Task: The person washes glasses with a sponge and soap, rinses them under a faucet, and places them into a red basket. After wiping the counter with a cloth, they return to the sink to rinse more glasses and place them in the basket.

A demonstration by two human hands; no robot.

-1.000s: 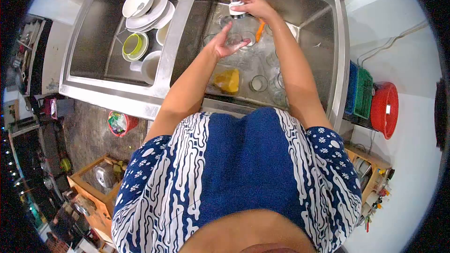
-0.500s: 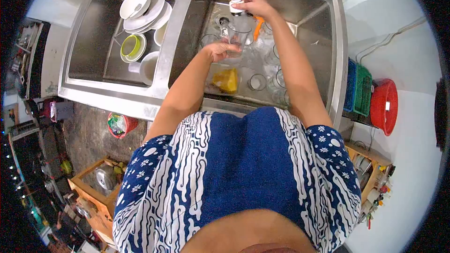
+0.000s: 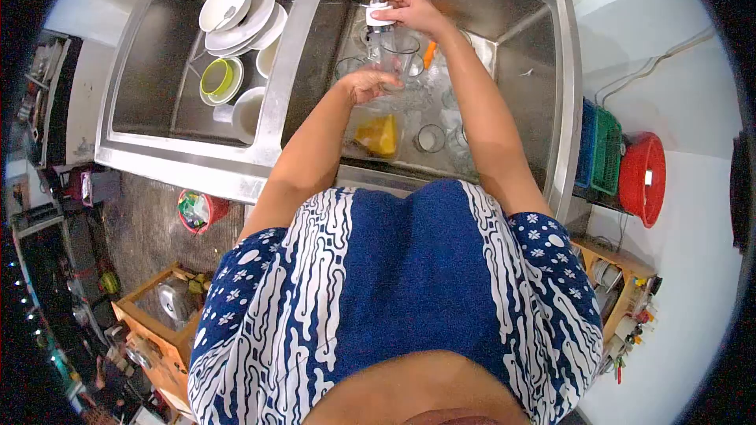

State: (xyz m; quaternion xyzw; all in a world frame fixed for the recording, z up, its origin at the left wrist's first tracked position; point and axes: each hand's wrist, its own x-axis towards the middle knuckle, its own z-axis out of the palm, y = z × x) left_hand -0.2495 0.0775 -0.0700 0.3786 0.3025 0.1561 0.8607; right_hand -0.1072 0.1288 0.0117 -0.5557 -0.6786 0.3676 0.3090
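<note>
My right hand (image 3: 413,12) grips the white head of a faucet (image 3: 380,16) that hangs on a coiled metal hose. Water runs down from it toward a clear drinking glass (image 3: 400,59). Around the lower part of that glass, the fingers of my left hand (image 3: 368,85) are wrapped. Both hands are over the right basin of a steel sink (image 3: 528,47). Below them lie a yellow sponge (image 3: 378,136) and another clear glass (image 3: 431,138). An orange object (image 3: 429,55), partly hidden, sits behind the held glass.
In the left basin are stacked white plates (image 3: 226,6), a green bowl (image 3: 216,77) and a white cup (image 3: 226,113). A red bin (image 3: 211,211) stands on the floor at left. Green (image 3: 605,152) and red baskets (image 3: 643,181) are right of the sink.
My right hand has moved the faucet head left, over the glass in my left hand. The left hand stays nearly in place.
</note>
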